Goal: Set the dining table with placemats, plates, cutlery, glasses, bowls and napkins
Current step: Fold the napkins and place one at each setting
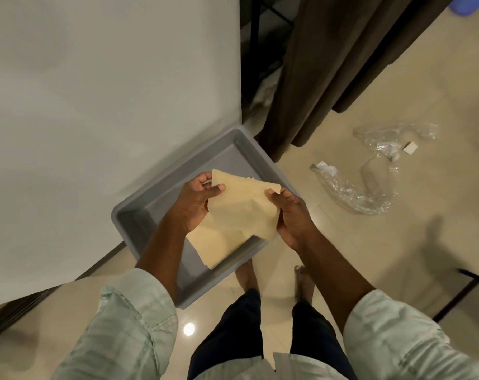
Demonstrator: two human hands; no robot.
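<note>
Head view, person standing on a glossy beige tiled floor [397, 242], looking straight down.

Both hands hold a small stack of pale tan, thin square napkins [241, 212], several sheets, corners fanned out of register. Left hand [194, 204]: thumb on top of the upper-left edge, fingers curled underneath, a pinch grip. Right hand [290, 215]: thumb pressed on the right-hand corner, fingers curled behind the stack. Judgement: a two-handed pinch suits limp sheets; held by one edge alone they would droop and slide apart. The fanned corners suggest the stack is being squared up or a sheet separated; cannot tell which.

The napkins are in the air, above a grey rectangular plastic tub [156, 215] that sits on the floor against a white wall panel [109, 105]. What shows of the tub floor is bare; part is hidden behind the hands and napkins. Judgement: the tub looks like the carrying bin for the table items, parked against the wall out of the walking path, and holding the stack over it means a dropped sheet lands inside rather than on the floor.

Also in view: dark brown curtain [328, 64] hanging to the right of the wall; crumpled clear plastic wrapping [370, 176] lying on the floor well apart from the tub, with small white paper scraps on it. Bare feet just beside the tub's near corner.

The dining table is not in view. Judgement: napkin step in hand, placement not yet done.
</note>
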